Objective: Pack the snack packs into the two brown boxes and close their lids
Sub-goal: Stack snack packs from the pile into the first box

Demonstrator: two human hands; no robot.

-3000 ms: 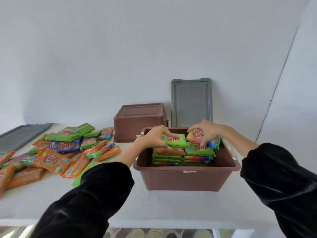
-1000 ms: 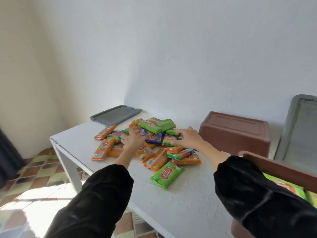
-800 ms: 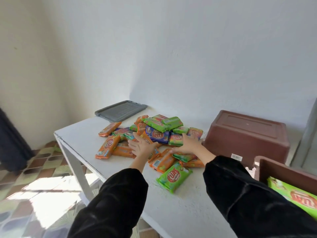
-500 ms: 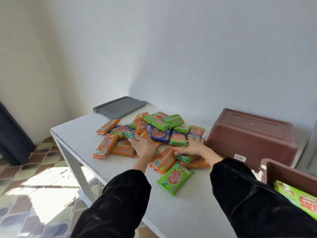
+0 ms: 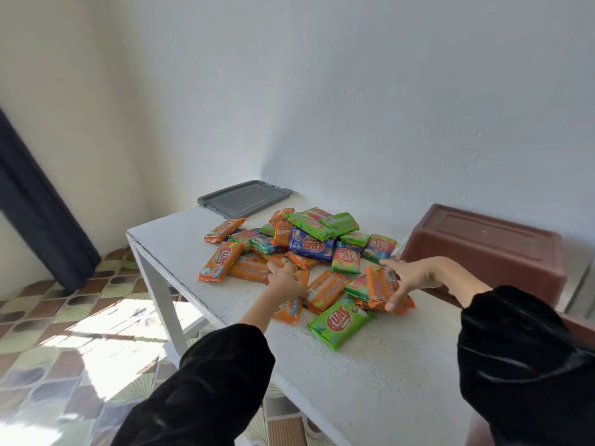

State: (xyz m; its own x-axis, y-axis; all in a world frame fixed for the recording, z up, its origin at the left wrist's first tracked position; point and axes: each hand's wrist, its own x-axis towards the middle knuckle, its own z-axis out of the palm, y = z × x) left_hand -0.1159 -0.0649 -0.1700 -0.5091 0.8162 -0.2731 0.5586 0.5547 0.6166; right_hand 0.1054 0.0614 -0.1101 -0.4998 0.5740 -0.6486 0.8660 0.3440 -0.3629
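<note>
On the white table [image 5: 370,381]: snack packs [image 5: 309,246] heaped beside an upturned brown box [image 5: 483,246].
Right hand [image 5: 415,276] clasps orange packs [image 5: 378,286] standing on edge between thumb and fingers, long axis running near-right to far-left. Left hand [image 5: 285,280] is curled over a lone orange pack [image 5: 289,310]; hold unclear.

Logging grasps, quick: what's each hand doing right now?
Left hand: fingers curled round an orange pack in the pile.
Right hand: grips a stack of orange packs between thumb and fingers.
</note>
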